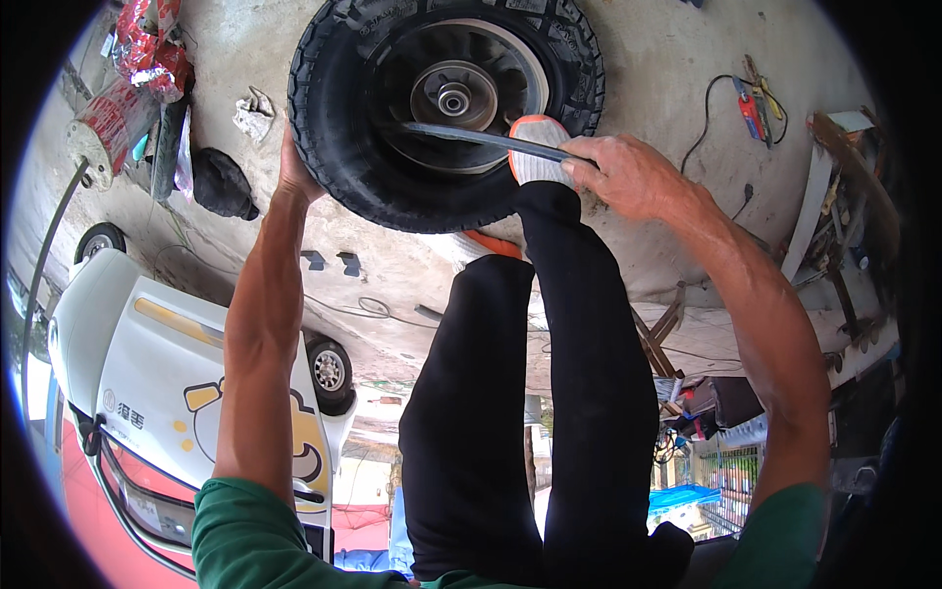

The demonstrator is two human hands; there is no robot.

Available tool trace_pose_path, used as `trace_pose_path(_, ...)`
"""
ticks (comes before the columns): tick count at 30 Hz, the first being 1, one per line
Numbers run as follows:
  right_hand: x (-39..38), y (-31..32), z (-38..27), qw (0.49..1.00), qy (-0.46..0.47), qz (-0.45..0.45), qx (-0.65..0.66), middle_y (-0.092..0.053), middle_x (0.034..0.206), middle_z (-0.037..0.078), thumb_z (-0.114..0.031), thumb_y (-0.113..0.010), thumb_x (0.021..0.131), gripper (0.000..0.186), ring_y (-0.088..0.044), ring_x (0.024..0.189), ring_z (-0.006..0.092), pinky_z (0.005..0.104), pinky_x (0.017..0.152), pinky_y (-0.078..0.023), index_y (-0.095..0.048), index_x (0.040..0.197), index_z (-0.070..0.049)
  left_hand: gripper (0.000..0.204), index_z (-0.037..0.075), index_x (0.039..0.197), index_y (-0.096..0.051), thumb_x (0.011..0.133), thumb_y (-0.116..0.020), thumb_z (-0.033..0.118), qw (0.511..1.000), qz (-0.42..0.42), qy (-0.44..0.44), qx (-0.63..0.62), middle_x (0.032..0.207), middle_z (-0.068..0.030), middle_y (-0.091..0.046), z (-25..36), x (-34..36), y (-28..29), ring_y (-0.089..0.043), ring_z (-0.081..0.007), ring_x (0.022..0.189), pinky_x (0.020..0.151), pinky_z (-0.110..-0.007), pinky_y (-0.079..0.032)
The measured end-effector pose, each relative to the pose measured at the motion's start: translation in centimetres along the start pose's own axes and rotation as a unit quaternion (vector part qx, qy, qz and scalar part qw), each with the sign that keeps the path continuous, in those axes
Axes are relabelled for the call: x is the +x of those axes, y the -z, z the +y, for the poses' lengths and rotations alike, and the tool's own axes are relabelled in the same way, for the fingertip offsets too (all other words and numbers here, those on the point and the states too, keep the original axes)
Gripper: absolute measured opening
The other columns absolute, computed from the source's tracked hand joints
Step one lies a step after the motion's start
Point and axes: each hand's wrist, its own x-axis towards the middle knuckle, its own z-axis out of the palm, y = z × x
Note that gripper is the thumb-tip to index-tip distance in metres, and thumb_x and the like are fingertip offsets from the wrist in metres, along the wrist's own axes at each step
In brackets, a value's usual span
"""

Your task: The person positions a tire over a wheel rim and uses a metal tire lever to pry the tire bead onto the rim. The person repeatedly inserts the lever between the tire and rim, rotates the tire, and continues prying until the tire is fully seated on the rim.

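Observation:
A black, knobbly-treaded tire [339, 147] lies on the concrete ground with a metal wheel [530, 61] in its middle. My left hand [297, 169] grips the tire's left edge, its fingertips hidden behind the tread. In my right hand [628, 175] is a dark tire lever [456, 132], closed in the fingers at its right end. Its far end reaches across the wheel to the tire's inner edge at the left. One white and orange shoe [535, 142] presses on the tire's near right side; the other shoe [466, 247] is partly hidden beside the tire.
Pliers and other hand tools [756, 108] lie right of the tire, near a black cable. At the left are a rag [253, 113], a dark cap-like cloth [224, 184] and a red-and-white cylinder [113, 128]. A white and yellow vehicle [167, 363] stands lower left, scrap wood [854, 167] far right.

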Motion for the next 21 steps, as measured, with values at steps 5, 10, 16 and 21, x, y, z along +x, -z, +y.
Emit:
trace_pose_path(5,0.4,-0.2,0.6,1.000,-0.027,0.001,-0.004,-0.076,0.087,0.018,-0.034,-0.056,0.113,0.038,-0.074,0.084,0.0385,0.0525,0.081,-0.057,-0.074,0.131,-0.007,0.089,0.014,0.161,-0.053,0.102,-0.046,0.081,1.000,0.004,-0.001,-0.015,0.162,-0.0116,-0.058,0.0,0.4,0.8,-0.055,-0.0352,0.147,0.124,-0.057,-0.041)
trace_pose_path(10,1.0,-1.0,0.8,0.998,0.024,0.048,-0.016,-0.072,0.083,0.016,-0.033,-0.054,0.114,0.041,-0.069,0.074,0.0308,0.0480,0.076,-0.055,-0.073,0.134,-0.003,0.086,0.013,0.161,-0.052,0.105,-0.044,0.078,0.998,0.012,-0.053,-0.010,0.164,-0.0118,-0.055,0.5,0.0,-0.3,-0.052,-0.0363,0.148,0.126,-0.058,-0.039)
trace_pose_path(16,1.7,-0.4,-1.9,0.999,-0.034,-0.004,0.013,-0.078,0.102,0.020,-0.034,-0.051,0.114,0.043,-0.075,0.093,0.0380,0.0503,0.086,-0.058,-0.068,0.145,-0.010,0.082,0.012,0.161,-0.053,0.108,-0.042,0.074,0.999,-0.008,-0.033,0.025,0.159,-0.0133,-0.061,2.6,-0.7,-1.5,-0.057,-0.0355,0.145,0.126,-0.055,-0.040)
trace_pose_path(21,2.6,-2.8,-1.5,0.997,-0.002,0.083,0.000,-0.076,0.097,0.019,-0.034,-0.052,0.114,0.036,-0.074,0.093,0.0392,0.0521,0.085,-0.058,-0.073,0.123,-0.006,0.082,0.010,0.160,-0.053,0.108,-0.045,0.073,0.994,-0.015,-0.062,0.084,0.158,-0.0138,-0.061,4.4,-0.3,-2.6,-0.058,-0.0337,0.144,0.123,-0.052,-0.045)
